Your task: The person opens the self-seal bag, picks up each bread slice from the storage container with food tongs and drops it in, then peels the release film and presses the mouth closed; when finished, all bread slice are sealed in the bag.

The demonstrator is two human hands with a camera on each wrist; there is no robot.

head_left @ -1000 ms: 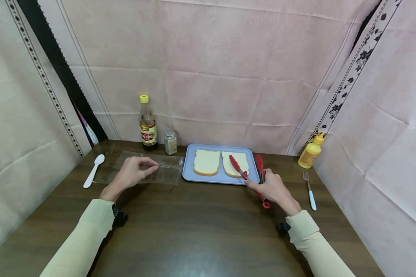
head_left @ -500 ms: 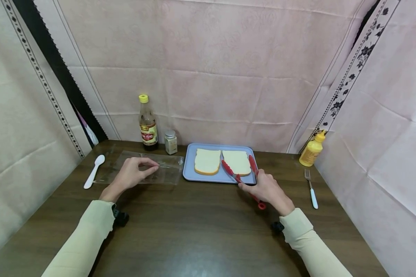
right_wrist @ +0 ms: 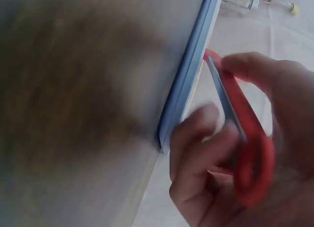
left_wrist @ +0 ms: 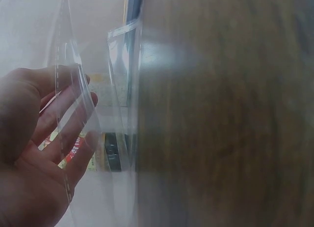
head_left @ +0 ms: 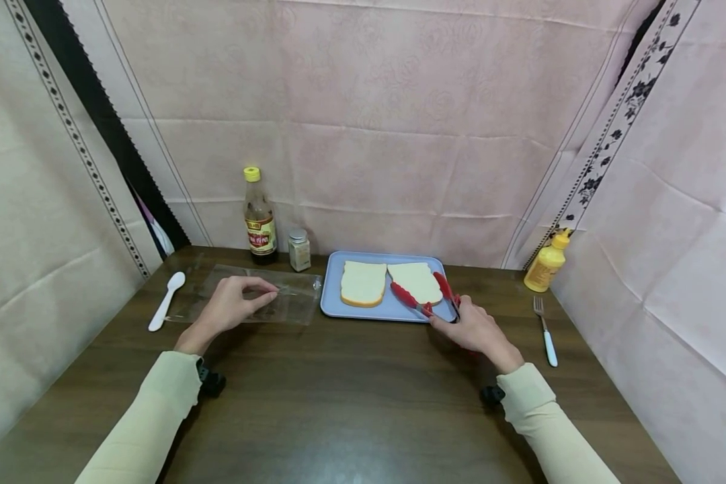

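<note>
Two slices of white sandwich bread (head_left: pixel 387 284) lie side by side on the pale blue plastic tray (head_left: pixel 332 304). Right hand (head_left: pixel 475 329) squeezes the red tongs (head_left: pixel 425 298) straddling the right slice. Soft, light stuff, so pinch the edges gently. Left hand (head_left: pixel 228 306) pinches the clear floppy plastic bag (head_left: pixel 290 301) on the table (head_left: pixel 339 403).

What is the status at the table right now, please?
Left hand pinching the clear bag flat on the table. Right hand gripping red tongs, arms either side of the right bread slice on the blue tray. Nothing in the way.
</note>
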